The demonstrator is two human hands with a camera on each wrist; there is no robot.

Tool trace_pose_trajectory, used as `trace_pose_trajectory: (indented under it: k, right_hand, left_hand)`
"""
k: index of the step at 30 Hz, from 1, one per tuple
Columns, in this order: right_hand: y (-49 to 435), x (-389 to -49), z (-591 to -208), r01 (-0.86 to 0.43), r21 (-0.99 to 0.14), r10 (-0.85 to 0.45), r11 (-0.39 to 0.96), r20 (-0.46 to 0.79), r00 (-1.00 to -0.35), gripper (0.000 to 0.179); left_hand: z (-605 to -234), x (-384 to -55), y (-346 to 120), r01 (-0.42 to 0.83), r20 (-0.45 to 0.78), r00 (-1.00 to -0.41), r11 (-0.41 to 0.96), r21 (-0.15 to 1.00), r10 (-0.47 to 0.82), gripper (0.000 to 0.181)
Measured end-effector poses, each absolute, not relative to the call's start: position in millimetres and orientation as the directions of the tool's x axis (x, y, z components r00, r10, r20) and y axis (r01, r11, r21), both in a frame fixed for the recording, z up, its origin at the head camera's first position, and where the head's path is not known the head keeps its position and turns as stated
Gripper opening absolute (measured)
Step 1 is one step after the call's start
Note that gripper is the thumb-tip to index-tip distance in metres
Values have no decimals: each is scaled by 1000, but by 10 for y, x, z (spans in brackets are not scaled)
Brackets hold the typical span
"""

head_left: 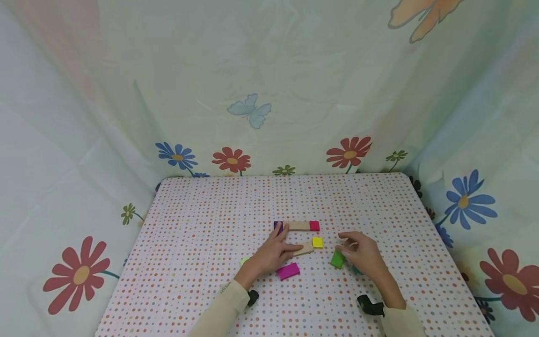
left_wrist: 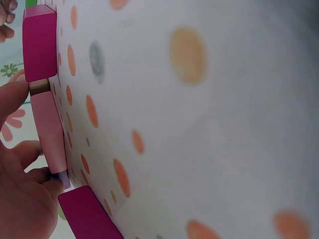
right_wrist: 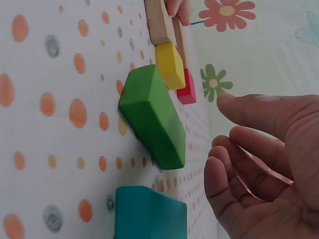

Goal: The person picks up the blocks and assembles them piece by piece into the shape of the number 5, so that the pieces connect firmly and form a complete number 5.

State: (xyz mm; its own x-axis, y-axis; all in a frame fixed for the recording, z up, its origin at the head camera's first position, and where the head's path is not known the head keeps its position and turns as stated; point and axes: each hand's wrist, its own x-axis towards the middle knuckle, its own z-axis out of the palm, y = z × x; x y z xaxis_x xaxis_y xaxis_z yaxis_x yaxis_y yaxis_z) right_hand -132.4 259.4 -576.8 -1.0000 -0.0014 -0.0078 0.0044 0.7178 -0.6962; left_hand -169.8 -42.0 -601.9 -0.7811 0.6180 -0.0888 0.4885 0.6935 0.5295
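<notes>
My left hand [head_left: 271, 252] reaches out with its fingers spread. Its fingertips rest at the purple block [head_left: 276, 224], which adjoins a plain wooden block [head_left: 299, 226] with a red block [head_left: 314, 226] at the far end. The thumb lies on a second wooden block [head_left: 305, 250], which has a yellow block [head_left: 317, 243] at its right end. My right hand [head_left: 361, 252] hovers beside the green block [head_left: 337, 259]. In the right wrist view its thumb and loosely bent fingers stand apart, holding nothing, with a teal block [right_wrist: 149, 214] lying below the green one.
A magenta block [head_left: 288, 271] lies nearer me, below the second wooden block. Beside the left wrist a light green block [head_left: 244, 260] is partly covered. The dotted tabletop [head_left: 202, 220] ends at a flowered curtain [head_left: 294, 131] behind and on both sides.
</notes>
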Motion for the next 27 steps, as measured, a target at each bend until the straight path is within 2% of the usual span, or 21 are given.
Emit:
trace_pose_trajectory:
  k: [9,27]
  right_hand:
    - [2653,-1242,-5808,-13,-666,-37,746,-22,-999,48]
    - [2554,-1208,-5837,37,-635,-40,771,-107,-993,66]
  left_hand:
    - [-6016,-1697,-416,495,-87,-778,693,524,622,39]
    - [-6009,-1692,-415,480,-97,-785,700,529,612,39]
